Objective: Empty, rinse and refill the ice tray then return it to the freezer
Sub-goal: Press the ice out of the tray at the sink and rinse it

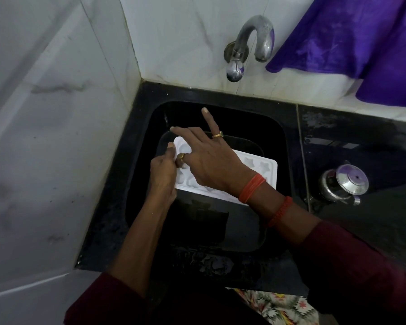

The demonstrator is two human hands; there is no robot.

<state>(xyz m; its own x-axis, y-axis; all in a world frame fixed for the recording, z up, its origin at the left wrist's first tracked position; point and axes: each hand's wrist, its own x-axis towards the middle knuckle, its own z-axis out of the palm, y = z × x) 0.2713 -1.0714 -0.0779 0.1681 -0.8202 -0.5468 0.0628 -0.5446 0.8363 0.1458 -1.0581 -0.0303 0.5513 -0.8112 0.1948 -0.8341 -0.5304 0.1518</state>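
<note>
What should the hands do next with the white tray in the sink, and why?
Probably lift the right hand to the tap knob and turn the water on. The left hand grips the ice tray low in the sink, the star moulds showing look empty, and no water falls from the tap.

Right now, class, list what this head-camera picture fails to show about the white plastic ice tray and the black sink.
Head view:
White plastic ice tray: middle moulds hidden by the right hand.
Left hand: fingers hidden behind the tray's edge.
Black sink: drain lost in darkness.
</note>
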